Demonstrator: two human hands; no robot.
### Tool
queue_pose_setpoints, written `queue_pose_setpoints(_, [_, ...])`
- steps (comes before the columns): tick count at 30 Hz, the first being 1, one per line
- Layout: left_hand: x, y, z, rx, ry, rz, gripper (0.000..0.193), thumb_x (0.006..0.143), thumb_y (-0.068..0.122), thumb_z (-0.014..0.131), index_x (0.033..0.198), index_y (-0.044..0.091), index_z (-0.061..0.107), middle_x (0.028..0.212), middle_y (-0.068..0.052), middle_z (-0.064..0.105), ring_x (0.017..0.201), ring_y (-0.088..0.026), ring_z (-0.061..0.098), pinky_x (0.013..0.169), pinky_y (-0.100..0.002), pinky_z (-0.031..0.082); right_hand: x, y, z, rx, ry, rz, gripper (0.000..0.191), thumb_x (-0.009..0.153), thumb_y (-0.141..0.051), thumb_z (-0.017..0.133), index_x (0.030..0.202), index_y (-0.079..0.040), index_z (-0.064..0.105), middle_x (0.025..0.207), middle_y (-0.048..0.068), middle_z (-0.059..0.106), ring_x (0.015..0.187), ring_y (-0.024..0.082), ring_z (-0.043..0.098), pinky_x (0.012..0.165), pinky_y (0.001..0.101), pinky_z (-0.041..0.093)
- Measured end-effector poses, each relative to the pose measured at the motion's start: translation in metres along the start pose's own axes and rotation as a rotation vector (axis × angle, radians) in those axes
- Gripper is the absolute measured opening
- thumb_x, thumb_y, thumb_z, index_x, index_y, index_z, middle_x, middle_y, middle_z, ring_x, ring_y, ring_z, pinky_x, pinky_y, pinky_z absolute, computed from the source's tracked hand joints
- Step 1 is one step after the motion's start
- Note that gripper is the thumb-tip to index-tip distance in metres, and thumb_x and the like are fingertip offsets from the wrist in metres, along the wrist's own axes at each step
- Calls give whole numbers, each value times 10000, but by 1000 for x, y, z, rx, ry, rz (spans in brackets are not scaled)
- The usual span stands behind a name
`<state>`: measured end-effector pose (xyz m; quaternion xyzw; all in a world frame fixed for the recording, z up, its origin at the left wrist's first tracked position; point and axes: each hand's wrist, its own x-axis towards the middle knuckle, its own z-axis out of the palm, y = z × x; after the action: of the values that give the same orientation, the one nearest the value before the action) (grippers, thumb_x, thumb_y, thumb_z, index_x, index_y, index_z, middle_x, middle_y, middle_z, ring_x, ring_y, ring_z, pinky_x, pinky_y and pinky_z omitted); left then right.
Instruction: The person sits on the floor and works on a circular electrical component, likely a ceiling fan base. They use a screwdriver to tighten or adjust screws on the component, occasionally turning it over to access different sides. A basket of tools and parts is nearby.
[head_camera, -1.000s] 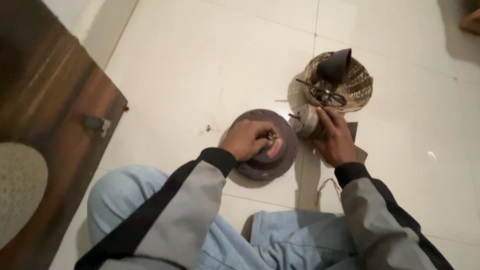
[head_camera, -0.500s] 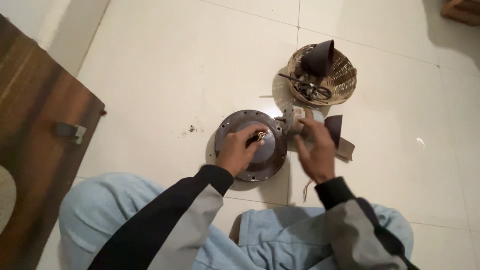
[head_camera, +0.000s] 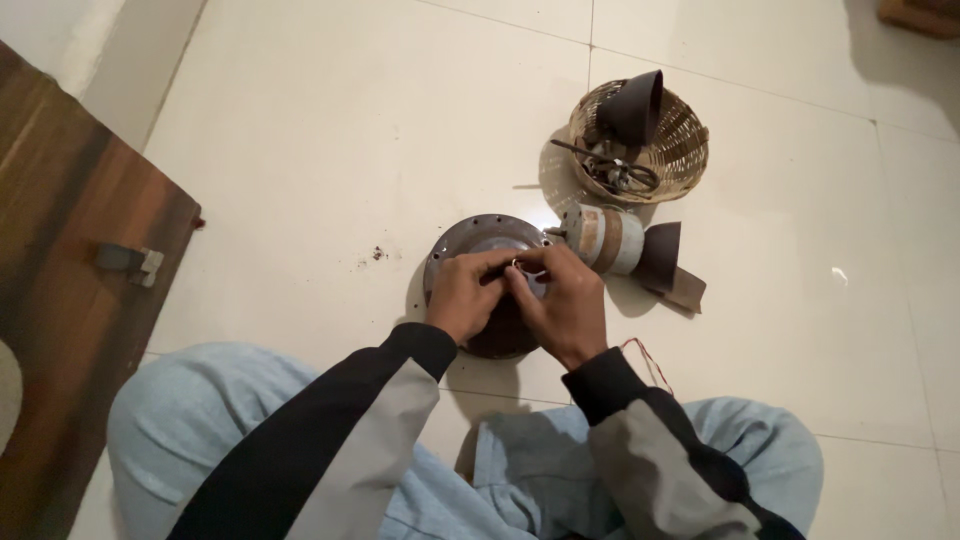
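A round dark metal housing (head_camera: 470, 236) with holes around its rim lies on the white tiled floor in front of my knees. Both hands rest on top of it. My left hand (head_camera: 462, 294) and my right hand (head_camera: 562, 300) meet over its middle, fingertips pinched together on a small bright ring or wire end (head_camera: 517, 264). Right beside the housing lies a grey cylindrical part (head_camera: 604, 239) with a tan band, next to a dark cone-shaped cover (head_camera: 662, 254). Thin red wires (head_camera: 648, 358) trail by my right wrist.
A woven basket (head_camera: 683, 140) stands behind, holding a dark cone (head_camera: 634, 104) and tangled metal tools or wires (head_camera: 612, 172). A dark wooden board (head_camera: 70, 300) with a small metal catch (head_camera: 130, 262) lies at the left. My legs in light blue trousers (head_camera: 200, 420) fill the foreground.
My right hand has left the grey cylindrical part, which now lies on the floor, and joined the left hand over the housing's middle. The view has shifted slightly.
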<state>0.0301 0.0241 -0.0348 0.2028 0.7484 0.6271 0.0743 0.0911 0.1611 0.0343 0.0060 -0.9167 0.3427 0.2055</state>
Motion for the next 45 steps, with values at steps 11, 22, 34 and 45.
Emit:
queue_pose_setpoints(11, [1, 19, -3, 44, -47, -18, 301, 852, 128, 771, 1152, 109, 757, 1096, -131, 768, 1004, -287, 759, 873, -352, 577, 60, 3, -51, -210, -606, -351, 131, 865, -106, 732, 915, 3, 680, 910, 152, 718, 822, 350, 701, 718, 440, 555])
queue_pose_setpoints(22, [8, 29, -10, 153, -98, 82, 310, 862, 160, 765, 1168, 114, 741, 1081, -148, 756, 988, -359, 719, 854, -410, 561, 46, 22, -55, -198, -491, -421, 218, 894, -80, 684, 1108, -38, 695, 1088, 139, 724, 950, 328, 718, 795, 418, 574])
queue_pose_setpoints(34, [12, -17, -30, 501, -88, -374, 1194, 637, 523, 924, 1504, -24, 311, 1489, -230, 427, 1336, -373, 485, 1058, -449, 443, -65, 111, 12, 230, -36, 436, 529, 932, -260, 693, 1365, 9, 551, 1259, 148, 637, 1102, 240, 685, 850, 350, 593])
queue_pose_setpoints(45, [9, 15, -25, 312, -61, -477, 1196, 690, 720, 781, 1501, -49, 356, 1299, -324, 589, 1205, -428, 613, 1002, -470, 509, -55, 86, 12, 186, -82, 536, 689, 876, -495, 732, 1310, 31, 628, 1142, 147, 583, 1051, 244, 626, 857, 350, 540])
